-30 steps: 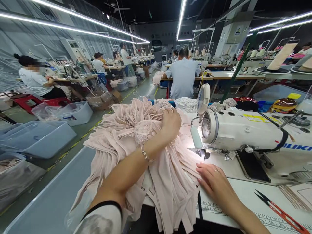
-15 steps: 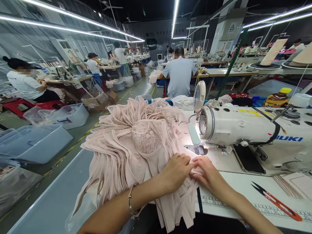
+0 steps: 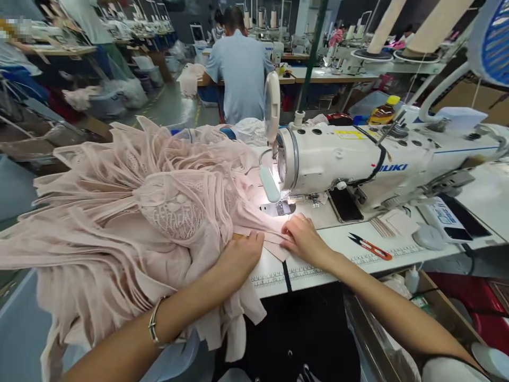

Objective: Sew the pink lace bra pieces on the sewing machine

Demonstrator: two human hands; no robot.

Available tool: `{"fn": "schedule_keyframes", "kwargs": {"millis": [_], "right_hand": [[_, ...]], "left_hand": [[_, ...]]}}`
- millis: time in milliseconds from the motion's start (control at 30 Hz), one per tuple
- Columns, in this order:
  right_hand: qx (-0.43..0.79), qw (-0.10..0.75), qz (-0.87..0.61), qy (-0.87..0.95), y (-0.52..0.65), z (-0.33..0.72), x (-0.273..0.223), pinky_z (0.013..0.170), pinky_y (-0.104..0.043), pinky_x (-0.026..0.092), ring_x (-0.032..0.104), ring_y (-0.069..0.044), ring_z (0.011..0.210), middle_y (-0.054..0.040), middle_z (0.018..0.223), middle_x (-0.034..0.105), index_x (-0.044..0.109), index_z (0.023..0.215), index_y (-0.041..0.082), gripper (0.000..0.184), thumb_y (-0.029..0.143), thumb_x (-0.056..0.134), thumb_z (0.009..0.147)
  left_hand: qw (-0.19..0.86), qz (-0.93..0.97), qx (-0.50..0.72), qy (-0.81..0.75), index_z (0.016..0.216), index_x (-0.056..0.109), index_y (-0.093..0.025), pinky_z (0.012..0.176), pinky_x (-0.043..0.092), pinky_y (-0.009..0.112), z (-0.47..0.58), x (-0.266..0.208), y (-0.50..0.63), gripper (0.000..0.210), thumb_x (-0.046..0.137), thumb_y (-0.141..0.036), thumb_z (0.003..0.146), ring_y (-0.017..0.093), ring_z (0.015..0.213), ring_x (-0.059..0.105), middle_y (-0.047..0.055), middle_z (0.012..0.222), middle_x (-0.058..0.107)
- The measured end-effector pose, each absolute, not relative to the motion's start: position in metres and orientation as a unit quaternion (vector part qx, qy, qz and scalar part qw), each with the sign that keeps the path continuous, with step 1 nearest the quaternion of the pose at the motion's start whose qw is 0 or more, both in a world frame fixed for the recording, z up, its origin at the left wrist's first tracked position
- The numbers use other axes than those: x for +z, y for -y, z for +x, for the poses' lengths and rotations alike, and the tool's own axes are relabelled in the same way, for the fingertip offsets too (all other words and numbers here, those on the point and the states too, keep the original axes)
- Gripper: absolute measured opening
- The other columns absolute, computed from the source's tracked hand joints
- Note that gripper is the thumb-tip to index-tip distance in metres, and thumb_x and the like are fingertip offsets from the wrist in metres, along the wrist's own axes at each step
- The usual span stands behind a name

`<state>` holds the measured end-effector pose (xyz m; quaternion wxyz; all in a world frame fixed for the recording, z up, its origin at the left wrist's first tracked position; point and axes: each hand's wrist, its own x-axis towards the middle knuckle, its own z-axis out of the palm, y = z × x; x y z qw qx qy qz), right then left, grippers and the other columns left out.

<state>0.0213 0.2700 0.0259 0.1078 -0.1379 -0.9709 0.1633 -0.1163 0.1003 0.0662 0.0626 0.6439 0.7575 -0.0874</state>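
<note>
A thick heap of pale pink bras [image 3: 119, 223], one lace cup uppermost, spreads over the left of the sewing table. My left hand [image 3: 240, 255] is closed on the fabric at the heap's right edge. Just right of it, my right hand [image 3: 304, 240] pinches the end of a pink bra's band [image 3: 267, 225], its fingertips partly hidden in the folds. This band lies between both hands, directly in front of the lit needle plate [image 3: 274, 208] of the white sewing machine [image 3: 326, 159]. Loose straps hang over the table's front edge below my left hand.
Orange-handled thread snips [image 3: 370, 246] lie on the ruler-marked table edge [image 3: 318, 270], right of my hand. A black phone [image 3: 345, 204] rests against the machine base. Cut pieces [image 3: 393, 223] are stacked farther right. A seated person [image 3: 238, 74] works ahead, back turned.
My view has swung right and down. My hands, close together before, are now farther apart with the band stretched between them. The left hand sits lower beside the heap.
</note>
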Motion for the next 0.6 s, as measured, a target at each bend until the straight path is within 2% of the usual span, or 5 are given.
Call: {"fn": "schedule_keyframes", "kwargs": {"millis": [100, 200, 433, 533, 600], "right_hand": [[0.174, 0.12, -0.094, 0.973, -0.264, 0.028, 0.03, 0.083, -0.039, 0.046, 0.053, -0.024, 0.096, -0.0061, 0.098, 0.061, 0.059, 0.087, 0.021, 0.021, 0.021, 0.079, 0.083], [0.169, 0.175, -0.068, 0.967, -0.256, 0.043, 0.027, 0.085, -0.042, 0.047, 0.054, -0.025, 0.098, -0.0096, 0.109, 0.062, 0.06, 0.104, 0.021, 0.016, 0.025, 0.069, 0.091], [0.115, 0.165, 0.032, 0.979, -0.251, 0.062, 0.01, 0.096, -0.045, 0.052, 0.06, -0.027, 0.117, -0.0136, 0.122, 0.067, 0.058, 0.122, 0.017, 0.031, 0.022, 0.066, 0.093], [0.106, 0.162, 0.036, 0.98, -0.259, 0.058, 0.01, 0.106, -0.049, 0.049, 0.059, -0.027, 0.123, -0.0133, 0.129, 0.067, 0.058, 0.125, 0.017, 0.032, 0.023, 0.064, 0.095], [0.075, 0.166, 0.039, 0.983, -0.263, 0.053, 0.011, 0.106, -0.047, 0.05, 0.063, -0.026, 0.116, -0.0117, 0.123, 0.07, 0.062, 0.119, 0.017, 0.021, 0.018, 0.058, 0.098]], "left_hand": [[-0.061, 0.719, -0.068, -0.689, 0.116, 0.06, -0.012, 0.077, 0.048, 0.034, -0.116, 0.055, -0.113, 0.031, 0.037, -0.002, 0.097, 0.025, 0.099, 0.064, 0.012, 0.107, 0.067], [-0.06, 0.768, -0.059, -0.635, 0.097, 0.064, -0.013, 0.074, 0.047, 0.035, -0.122, 0.05, -0.118, 0.031, 0.038, 0.003, 0.093, 0.024, 0.086, 0.062, 0.01, 0.093, 0.067], [0.163, 0.749, 0.082, -0.637, 0.087, 0.068, -0.018, 0.085, 0.048, 0.03, -0.144, 0.079, -0.102, 0.019, 0.052, -0.009, 0.095, 0.02, 0.097, 0.063, 0.006, 0.101, 0.07], [0.342, 0.735, -0.025, -0.585, 0.081, 0.068, -0.02, 0.066, 0.043, 0.024, -0.148, 0.103, -0.088, 0.02, 0.056, -0.012, 0.094, 0.015, 0.074, 0.063, 0.0, 0.083, 0.07], [0.347, 0.704, -0.084, -0.614, 0.083, 0.068, -0.019, 0.06, 0.04, 0.025, -0.143, 0.108, -0.086, 0.02, 0.053, -0.015, 0.096, 0.015, 0.066, 0.061, 0.0, 0.078, 0.069]]}}
